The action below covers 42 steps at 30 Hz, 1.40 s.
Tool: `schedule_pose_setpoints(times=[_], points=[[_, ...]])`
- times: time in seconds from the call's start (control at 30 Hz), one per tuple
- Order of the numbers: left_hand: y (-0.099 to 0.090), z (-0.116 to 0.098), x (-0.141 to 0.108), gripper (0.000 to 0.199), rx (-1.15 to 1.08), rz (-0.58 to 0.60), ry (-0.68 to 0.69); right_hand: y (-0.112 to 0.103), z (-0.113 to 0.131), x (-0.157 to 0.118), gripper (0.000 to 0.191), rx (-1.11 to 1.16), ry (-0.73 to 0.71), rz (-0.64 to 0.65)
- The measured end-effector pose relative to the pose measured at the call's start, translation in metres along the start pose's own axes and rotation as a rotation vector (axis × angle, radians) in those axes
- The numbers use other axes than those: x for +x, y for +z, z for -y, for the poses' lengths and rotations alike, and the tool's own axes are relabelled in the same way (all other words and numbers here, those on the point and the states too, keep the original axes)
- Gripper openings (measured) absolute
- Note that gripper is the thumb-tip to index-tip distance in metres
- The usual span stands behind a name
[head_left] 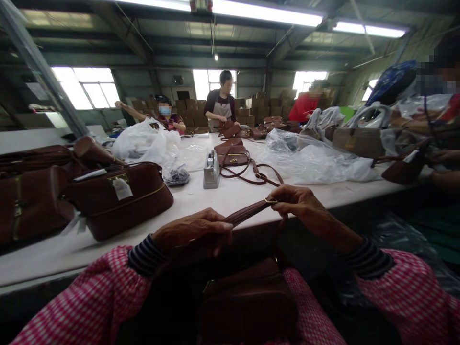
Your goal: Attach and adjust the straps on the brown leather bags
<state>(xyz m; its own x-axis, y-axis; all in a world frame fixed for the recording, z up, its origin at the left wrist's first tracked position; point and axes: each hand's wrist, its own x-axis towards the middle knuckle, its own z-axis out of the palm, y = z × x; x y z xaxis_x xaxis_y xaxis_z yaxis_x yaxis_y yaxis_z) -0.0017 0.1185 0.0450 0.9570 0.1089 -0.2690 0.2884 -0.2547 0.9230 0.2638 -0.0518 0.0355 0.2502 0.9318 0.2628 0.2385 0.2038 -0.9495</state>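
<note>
A brown leather bag strap (pixel 247 212) is stretched between my two hands, just above the table's near edge. My left hand (pixel 196 227) pinches one end of the stretch between thumb and fingers. At the other end, my right hand (pixel 302 203) grips the strap by its gold-coloured buckle (pixel 270 201). Below, in shadow on my lap, rests a brown handbag (pixel 247 302); the strap seems to run down to it on the right, though darkness hides much of this.
Brown handbags (pixel 125 201) stand at the table's left. A grey tape dispenser (pixel 211 171) sits mid-table beside another brown bag (pixel 232 155) with a looped strap. Clear plastic wrapping (pixel 316 163) covers the right side, near a taupe handbag (pixel 357 140). Several people work around the table.
</note>
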Motion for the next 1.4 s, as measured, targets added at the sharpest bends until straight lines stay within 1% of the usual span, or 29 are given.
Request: schedule_pose_setpoints(times=[0.03, 0.1, 0.2, 0.27, 0.33, 0.4, 0.5, 0.57, 0.63, 0.73, 0.83, 0.9, 0.97, 1.03, 1.1, 1.17, 1.2, 1.33, 1.4], points=[[0.0, 0.001, 0.0, 0.04, -0.011, -0.002, 0.008, -0.002, -0.002, 0.0, 0.027, 0.014, -0.007, -0.019], [-0.003, 0.005, 0.001, 0.031, -0.001, -0.054, 0.023, -0.007, -0.005, -0.001, 0.028, 0.043, -0.014, -0.057], [-0.007, 0.007, 0.0, 0.033, 0.04, -0.196, 0.045, -0.014, -0.008, -0.003, 0.031, 0.077, 0.01, -0.088], [-0.008, 0.001, -0.001, 0.032, 0.029, -0.262, 0.074, -0.017, -0.007, -0.005, 0.035, 0.079, 0.053, -0.059], [-0.009, -0.01, -0.001, 0.029, -0.026, -0.296, 0.107, -0.02, -0.004, -0.008, 0.037, 0.056, 0.095, -0.002], [-0.01, -0.024, 0.002, 0.027, -0.068, -0.32, 0.155, -0.02, 0.0, -0.008, 0.037, 0.027, 0.104, 0.005], [-0.011, -0.049, 0.014, 0.025, -0.053, -0.322, 0.244, -0.016, 0.008, -0.004, 0.034, 0.002, 0.052, -0.091], [-0.01, -0.066, 0.026, 0.025, -0.031, -0.295, 0.298, -0.011, 0.014, 0.001, 0.031, -0.019, -0.001, -0.126], [-0.006, -0.084, 0.039, 0.024, 0.018, -0.271, 0.345, -0.006, 0.021, 0.005, 0.032, -0.031, -0.06, -0.127], [0.001, -0.108, 0.057, 0.02, 0.111, -0.277, 0.397, -0.002, 0.028, 0.006, 0.036, -0.008, -0.13, -0.15], [0.004, -0.119, 0.067, 0.017, 0.306, -0.288, 0.44, -0.003, 0.028, 0.001, 0.036, -0.004, -0.141, -0.172], [0.007, -0.117, 0.068, 0.018, 0.495, -0.313, 0.466, -0.003, 0.022, -0.004, 0.038, -0.016, -0.103, -0.139], [0.009, -0.108, 0.067, 0.021, 0.65, -0.346, 0.464, -0.002, 0.015, -0.009, 0.039, -0.027, -0.065, -0.114], [0.011, -0.095, 0.065, 0.025, 0.717, -0.377, 0.439, 0.002, 0.008, -0.012, 0.037, -0.047, -0.064, -0.133], [0.012, -0.083, 0.064, 0.027, 0.708, -0.4, 0.426, 0.006, 0.003, -0.014, 0.034, -0.073, -0.08, -0.165], [0.012, -0.074, 0.064, 0.029, 0.62, -0.397, 0.413, 0.009, 0.001, -0.015, 0.031, -0.089, -0.089, -0.177], [0.012, -0.07, 0.065, 0.03, 0.544, -0.376, 0.391, 0.011, 0.001, -0.015, 0.031, -0.089, -0.094, -0.178], [0.016, -0.064, 0.065, 0.034, 0.159, -0.245, 0.207, 0.015, 0.003, -0.019, 0.03, -0.058, -0.123, -0.203], [0.021, -0.06, 0.064, 0.035, 0.034, -0.23, 0.158, 0.017, 0.003, -0.022, 0.028, -0.054, -0.121, -0.205]])
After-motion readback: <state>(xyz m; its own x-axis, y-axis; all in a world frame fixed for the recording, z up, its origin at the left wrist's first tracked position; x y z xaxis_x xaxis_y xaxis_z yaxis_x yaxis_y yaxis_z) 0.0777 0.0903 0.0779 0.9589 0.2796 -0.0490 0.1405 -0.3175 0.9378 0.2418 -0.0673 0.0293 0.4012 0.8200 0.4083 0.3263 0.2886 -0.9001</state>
